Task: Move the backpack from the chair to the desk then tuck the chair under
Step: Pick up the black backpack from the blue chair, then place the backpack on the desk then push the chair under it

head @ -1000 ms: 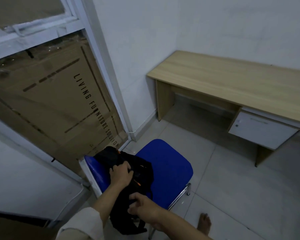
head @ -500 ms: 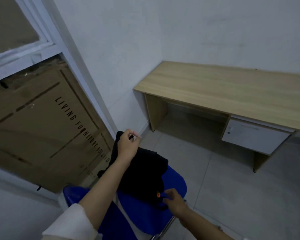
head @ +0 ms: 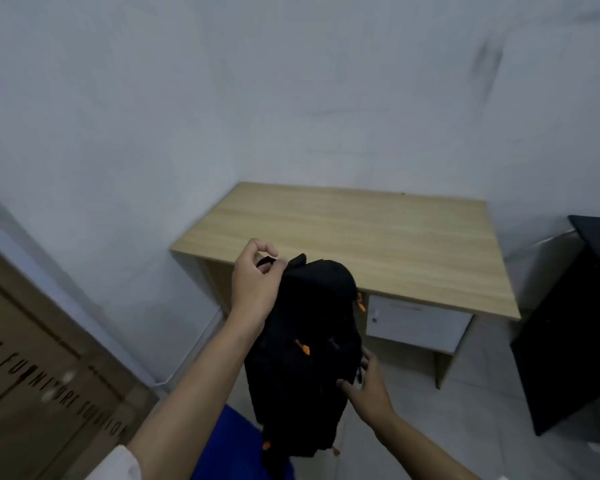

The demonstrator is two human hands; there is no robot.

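Observation:
A black backpack (head: 305, 344) with orange zip pulls hangs in the air in front of the wooden desk (head: 378, 237). My left hand (head: 255, 284) grips its top loop from the left. My right hand (head: 369, 389) presses against its lower right side. The pack's top reaches about the level of the desk's front edge, and its bottom dangles above the blue chair seat (head: 238, 448), of which only a patch shows at the bottom of the view.
A white drawer (head: 416, 322) hangs under the desk's right half. A black cabinet (head: 575, 334) stands right of the desk. A large cardboard box (head: 35, 382) leans at the left. White walls close the corner behind the desk.
The backpack has come up off the chair seat and moved toward the desk. My view has swung right and closer, so the chair has dropped almost out of sight.

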